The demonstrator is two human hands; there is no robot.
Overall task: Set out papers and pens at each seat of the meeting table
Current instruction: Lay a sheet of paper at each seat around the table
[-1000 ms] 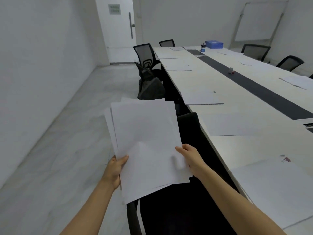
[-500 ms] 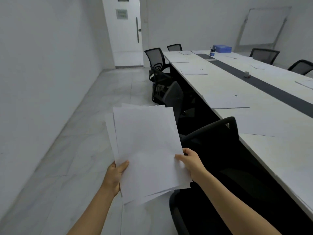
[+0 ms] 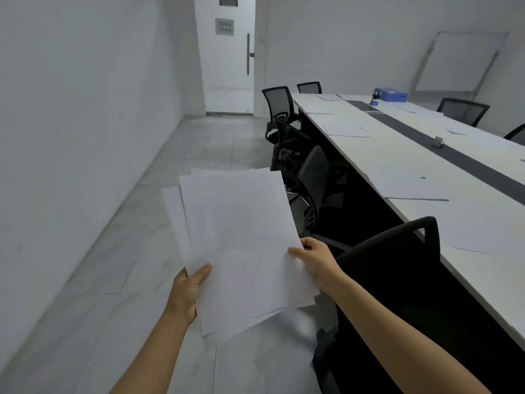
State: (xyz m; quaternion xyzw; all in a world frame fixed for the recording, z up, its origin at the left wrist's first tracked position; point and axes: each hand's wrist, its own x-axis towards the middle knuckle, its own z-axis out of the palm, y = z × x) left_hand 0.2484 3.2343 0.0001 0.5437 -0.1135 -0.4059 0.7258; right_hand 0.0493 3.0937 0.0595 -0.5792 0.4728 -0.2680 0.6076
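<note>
A plain white wall [image 3: 71, 137] runs down the left beside a floor [image 3: 170, 166] of pale grey tiles, ending at a white door [image 3: 227, 75] with a long vertical handle [image 3: 248, 54]. A long white bench [image 3: 397, 155] with a dark centre strip [image 3: 468, 163] fills the right, black mesh chairs [image 3: 279, 102] along both its sides. A whiteboard [image 3: 466, 61] stands by the far wall, and the light is even and soft
</note>
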